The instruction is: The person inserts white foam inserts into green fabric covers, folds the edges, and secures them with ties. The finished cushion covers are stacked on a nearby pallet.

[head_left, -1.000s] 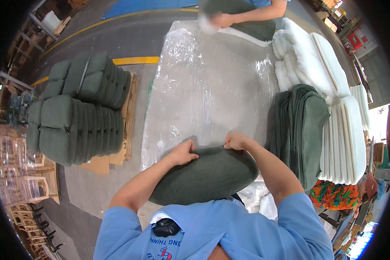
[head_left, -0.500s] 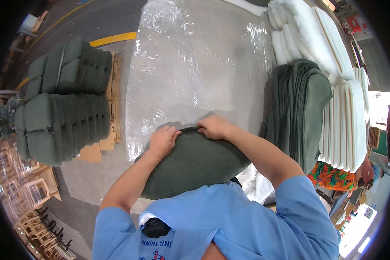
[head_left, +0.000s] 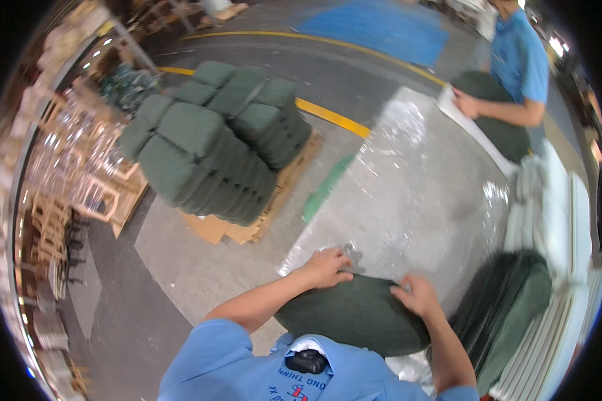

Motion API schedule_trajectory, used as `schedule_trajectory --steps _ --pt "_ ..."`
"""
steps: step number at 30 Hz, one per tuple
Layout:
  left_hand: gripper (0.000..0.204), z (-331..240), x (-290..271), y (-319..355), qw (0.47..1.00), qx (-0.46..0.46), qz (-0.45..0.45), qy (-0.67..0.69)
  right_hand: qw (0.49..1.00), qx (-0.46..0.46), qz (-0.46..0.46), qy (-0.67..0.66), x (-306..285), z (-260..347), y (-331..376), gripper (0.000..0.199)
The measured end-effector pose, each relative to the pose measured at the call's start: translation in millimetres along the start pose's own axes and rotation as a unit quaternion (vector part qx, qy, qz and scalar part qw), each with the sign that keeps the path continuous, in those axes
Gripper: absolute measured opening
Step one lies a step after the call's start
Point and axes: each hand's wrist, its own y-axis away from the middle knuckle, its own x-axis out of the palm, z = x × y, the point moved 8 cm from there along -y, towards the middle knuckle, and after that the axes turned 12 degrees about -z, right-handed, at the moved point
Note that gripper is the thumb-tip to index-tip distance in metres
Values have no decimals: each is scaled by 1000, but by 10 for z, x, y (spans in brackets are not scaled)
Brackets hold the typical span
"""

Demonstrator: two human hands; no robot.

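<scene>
A dark green fabric-covered cushion (head_left: 354,314) lies against my front at the near edge of the plastic-covered work surface (head_left: 408,200). My left hand (head_left: 326,269) is at its far left edge, with the fingers bent and apart. Over the far right edge of the cushion, my right hand (head_left: 418,294) has its thumb on the near side and its fingers curled at the rim. Slight blur softens both sets of fingers.
Stacked green cushions (head_left: 214,154) stand on a pallet at left. Dark green covers (head_left: 508,314) and white foam pads (head_left: 548,334) are piled at right. Across the surface, another person (head_left: 518,60) handles a green piece and a white strip. Wooden frames (head_left: 100,197) stand far left.
My view has swung left, bringing the other person into sight. Both hands have loosened from their pinch on the cushion's far edge, and they are farther apart.
</scene>
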Motion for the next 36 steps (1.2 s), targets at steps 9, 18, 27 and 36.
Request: schedule_trajectory --steps 9,18,27,36 --pt "123 690 -103 1422 902 -396 100 143 937 306 -73 -153 -214 -690 828 55" --pt "120 1120 55 1014 917 -388 85 47 865 345 -36 -361 424 -1389 593 38" --pt "61 1129 -104 988 952 -300 19 60 649 358 10 -672 579 -578 1226 41" --pt "39 1874 -876 1871 702 -425 87 565 756 315 21 -574 904 841 1563 46"
